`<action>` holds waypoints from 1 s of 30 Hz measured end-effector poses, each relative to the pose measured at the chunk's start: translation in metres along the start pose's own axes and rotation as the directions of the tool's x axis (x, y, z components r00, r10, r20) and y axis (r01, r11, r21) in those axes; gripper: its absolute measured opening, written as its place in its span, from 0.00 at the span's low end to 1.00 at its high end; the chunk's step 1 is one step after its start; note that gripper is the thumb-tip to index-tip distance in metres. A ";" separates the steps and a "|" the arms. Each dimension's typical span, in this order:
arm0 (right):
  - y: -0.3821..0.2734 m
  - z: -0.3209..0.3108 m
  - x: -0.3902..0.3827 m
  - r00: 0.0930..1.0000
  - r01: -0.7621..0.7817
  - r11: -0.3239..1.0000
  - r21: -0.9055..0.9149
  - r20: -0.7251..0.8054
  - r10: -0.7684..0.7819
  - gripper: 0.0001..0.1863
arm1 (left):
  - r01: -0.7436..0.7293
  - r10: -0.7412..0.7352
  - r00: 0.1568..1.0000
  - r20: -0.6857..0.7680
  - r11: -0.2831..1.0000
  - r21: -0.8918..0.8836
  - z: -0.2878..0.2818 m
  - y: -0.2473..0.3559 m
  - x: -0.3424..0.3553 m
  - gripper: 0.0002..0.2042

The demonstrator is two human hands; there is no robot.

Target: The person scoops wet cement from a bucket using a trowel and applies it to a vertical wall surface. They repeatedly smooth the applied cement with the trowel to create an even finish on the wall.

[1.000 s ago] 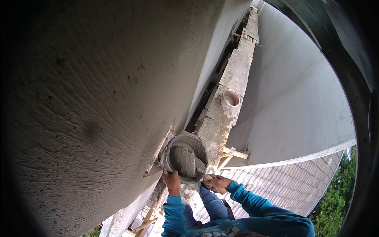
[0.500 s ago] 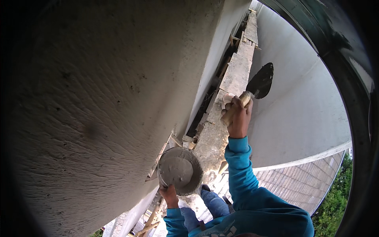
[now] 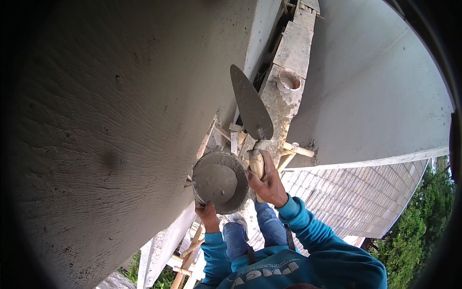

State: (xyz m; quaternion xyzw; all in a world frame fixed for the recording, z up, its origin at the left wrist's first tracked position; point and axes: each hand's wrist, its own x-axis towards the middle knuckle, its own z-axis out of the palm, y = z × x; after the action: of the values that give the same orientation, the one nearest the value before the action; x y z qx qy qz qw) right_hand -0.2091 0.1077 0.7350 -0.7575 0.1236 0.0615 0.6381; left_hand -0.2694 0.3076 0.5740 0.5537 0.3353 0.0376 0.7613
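Rough-plastered grey wall [image 3: 106, 120] fills the left of the view, w/ a smooth wall [image 3: 380, 96] at right and a mortar-crusted block ledge [image 3: 288, 91] between. Since half a sec ago the trowel [image 3: 250, 103] has been swung back from the far right and is now held blade-up just beside the round mortar pan [image 3: 219, 180], so another scoop seems likely. Right hand [image 3: 267, 185] is wrapped tight round the handle; left hand [image 3: 208, 215] is clamped on the pan's lower rim. A small cup [image 3: 288, 79] sits on the ledge, and wooden scaffold poles [image 3: 293, 150] crowd the gap below.
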 end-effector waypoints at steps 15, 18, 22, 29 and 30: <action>0.212 0.007 -0.088 0.611 -0.752 0.528 0.394 0.717 0.336 0.12 | -0.019 -0.108 0.934 0.340 0.936 0.350 0.005 -0.034 0.044 0.34; 0.188 -0.011 -0.110 0.611 -0.791 0.329 0.515 0.670 0.421 0.10 | 0.033 -0.131 0.955 0.268 0.939 0.342 0.019 -0.021 0.038 0.26; 0.138 -0.015 -0.117 0.779 -0.621 0.322 0.715 0.518 0.354 0.12 | 0.030 -0.081 0.977 0.196 0.968 0.249 0.003 -0.031 0.047 0.27; 0.156 0.058 0.035 0.800 -0.249 0.855 0.455 -0.401 0.446 0.20 | 0.043 -0.072 0.995 0.076 0.942 0.332 -0.029 -0.036 0.054 0.30; 0.160 0.074 0.079 0.781 -0.279 0.905 0.320 -0.472 0.408 0.27 | 0.024 -0.051 0.996 0.075 0.943 0.333 -0.041 -0.041 0.055 0.30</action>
State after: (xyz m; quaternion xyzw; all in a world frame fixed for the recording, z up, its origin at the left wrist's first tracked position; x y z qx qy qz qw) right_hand -0.1708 0.1467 0.5498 -0.6289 0.4374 -0.0481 0.6409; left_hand -0.2620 0.3490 0.5058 0.6685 0.3157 -0.0566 0.6709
